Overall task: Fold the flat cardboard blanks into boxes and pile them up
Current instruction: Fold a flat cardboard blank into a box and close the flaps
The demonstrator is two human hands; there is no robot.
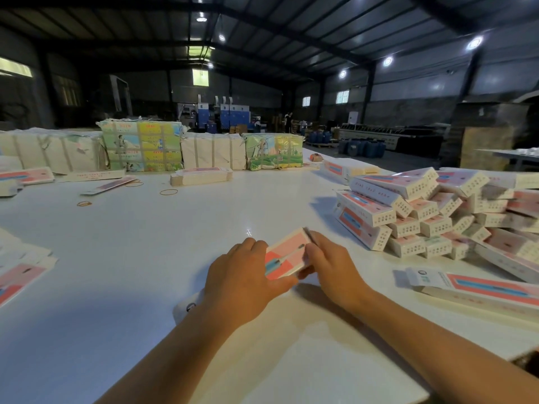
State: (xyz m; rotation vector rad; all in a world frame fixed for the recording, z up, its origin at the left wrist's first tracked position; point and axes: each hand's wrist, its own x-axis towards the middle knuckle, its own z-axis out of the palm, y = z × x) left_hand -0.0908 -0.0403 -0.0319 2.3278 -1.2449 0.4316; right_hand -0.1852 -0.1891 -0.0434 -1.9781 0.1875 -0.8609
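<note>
On the white table (175,234), my left hand (242,275) and right hand (332,272) are gripping a pink carton (287,253), apparently half-formed; uneven squeezing risks creasing it.

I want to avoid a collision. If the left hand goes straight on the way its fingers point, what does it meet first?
The left hand points up-right, so past the box it holds, probably the pile of folded boxes; depth is unclear.

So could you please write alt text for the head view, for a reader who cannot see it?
Both hands, left and right, grip a pink box over a white table. A pile of folded boxes lies to the right.
</note>
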